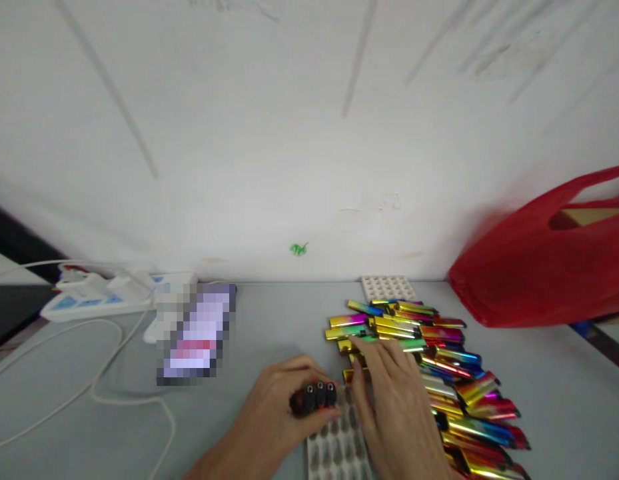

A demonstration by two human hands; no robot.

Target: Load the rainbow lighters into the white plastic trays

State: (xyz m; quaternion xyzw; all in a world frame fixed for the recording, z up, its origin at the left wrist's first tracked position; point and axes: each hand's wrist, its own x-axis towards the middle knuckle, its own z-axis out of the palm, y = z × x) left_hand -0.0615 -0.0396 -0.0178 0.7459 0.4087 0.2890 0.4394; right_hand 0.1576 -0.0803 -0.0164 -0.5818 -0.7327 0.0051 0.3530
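My left hand (282,400) is closed around a few slim tubes (320,395) whose black ends with small light rings point up. It is held just over the upper left of a pale slotted tray (339,440), and the tray's near part runs out of view. My right hand (394,393) is over the left side of a pile of shiny metallic tubes (469,393), coloured gold, red, blue, green and purple. Its index finger and thumb are apart, close to a gold tube (345,345); whether they touch it is unclear.
A second slotted tray (388,288) lies against the wall behind the pile. A red bag (544,260) stands at the right. To the left are a blurred-out phone (199,333), a power strip (104,293) and a loose white cable (122,400) on the grey table (259,320).
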